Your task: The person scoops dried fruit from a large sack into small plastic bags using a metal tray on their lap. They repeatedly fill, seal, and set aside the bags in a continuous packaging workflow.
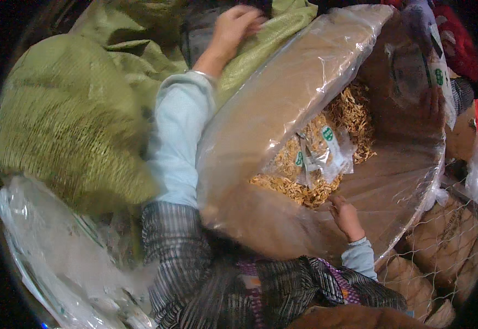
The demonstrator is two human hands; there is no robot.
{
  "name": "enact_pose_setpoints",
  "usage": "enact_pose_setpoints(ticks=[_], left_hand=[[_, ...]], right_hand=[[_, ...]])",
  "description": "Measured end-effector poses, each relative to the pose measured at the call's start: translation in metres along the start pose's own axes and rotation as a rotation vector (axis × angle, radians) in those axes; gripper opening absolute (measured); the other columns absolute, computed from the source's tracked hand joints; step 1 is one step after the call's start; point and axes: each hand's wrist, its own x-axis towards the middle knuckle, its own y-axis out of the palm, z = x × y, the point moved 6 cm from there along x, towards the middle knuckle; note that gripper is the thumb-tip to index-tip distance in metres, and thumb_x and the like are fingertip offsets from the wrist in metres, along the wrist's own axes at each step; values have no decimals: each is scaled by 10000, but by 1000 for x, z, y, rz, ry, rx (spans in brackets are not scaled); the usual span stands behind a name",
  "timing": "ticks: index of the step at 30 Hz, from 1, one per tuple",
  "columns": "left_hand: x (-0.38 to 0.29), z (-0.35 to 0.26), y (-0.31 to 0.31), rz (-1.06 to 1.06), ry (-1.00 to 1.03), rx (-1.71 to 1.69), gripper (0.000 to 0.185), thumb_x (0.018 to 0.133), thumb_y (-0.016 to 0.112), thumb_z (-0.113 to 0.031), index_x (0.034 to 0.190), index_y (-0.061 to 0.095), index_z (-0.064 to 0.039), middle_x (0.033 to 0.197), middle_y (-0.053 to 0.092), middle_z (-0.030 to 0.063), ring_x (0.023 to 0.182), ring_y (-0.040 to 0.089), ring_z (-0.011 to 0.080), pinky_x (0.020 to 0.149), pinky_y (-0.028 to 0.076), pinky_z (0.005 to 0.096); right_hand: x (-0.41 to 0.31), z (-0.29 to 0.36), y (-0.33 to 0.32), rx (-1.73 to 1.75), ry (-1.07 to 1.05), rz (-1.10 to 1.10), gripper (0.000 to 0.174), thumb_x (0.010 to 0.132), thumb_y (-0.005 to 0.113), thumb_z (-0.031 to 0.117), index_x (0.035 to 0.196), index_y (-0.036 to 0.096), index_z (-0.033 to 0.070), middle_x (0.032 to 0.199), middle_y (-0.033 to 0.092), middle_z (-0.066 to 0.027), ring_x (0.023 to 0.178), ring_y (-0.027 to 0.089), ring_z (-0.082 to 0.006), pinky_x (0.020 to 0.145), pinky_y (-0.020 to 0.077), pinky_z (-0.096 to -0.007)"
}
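Note:
At the top, my left hand (pixel 235 31) is beside a fold of a green woven sack (pixel 259 53). Its fingers are bent and blurred, and whether they grip anything is unclear. My right hand (pixel 346 220) reaches inside a large cardboard box lined with clear plastic (pixel 280 78). Its fingertips are close to a heap of dried yellow-brown strips (pixel 304 193), and I cannot tell whether they pinch anything. Clear packets with green-marked labels (pixel 329 152) lie on the heap. Behind them is a darker pile of dried strips (pixel 354 119).
A bulging green woven sack (pixel 70 115) stands on the left, above clear plastic bags (pixel 66 263). Wire mesh (pixel 440 255) runs past brown cartons (pixel 448 234) at the lower right. Another person's striped sleeve (pixel 462 94) shows at the box's far right edge.

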Motion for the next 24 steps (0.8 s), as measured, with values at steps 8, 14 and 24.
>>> enact_pose_setpoints(ticks=[8, 14, 24], left_hand=[[-95, 289, -246, 11, -758, 1352, 511, 805, 590, -504, 1079, 614, -74, 996, 644, 183, 885, 608, 368, 797, 466, 461], [-110, 263, -228, -442, -793, 682, 536, 810, 574, -540, 1097, 604, -89, 1041, 628, 148, 943, 571, 353, 852, 433, 474], [-88, 247, -191, -816, -463, -603, 522, 811, 558, -526, 1111, 582, -99, 1053, 604, 102, 968, 527, 318, 880, 403, 471]], right_hand=[[2, -11, 14, -70, 120, 95, 272, 788, 607, 75, 1059, 584, 85, 936, 595, -183, 802, 594, -375, 674, 476, -454], [2, -18, 25, -129, 133, 144, 302, 784, 603, 37, 1082, 580, 75, 993, 592, -176, 857, 583, -368, 716, 472, -442], [1, -23, 26, -96, -9, -27, 248, 805, 606, 147, 1041, 574, 78, 948, 600, -217, 796, 597, -395, 650, 475, -482]])
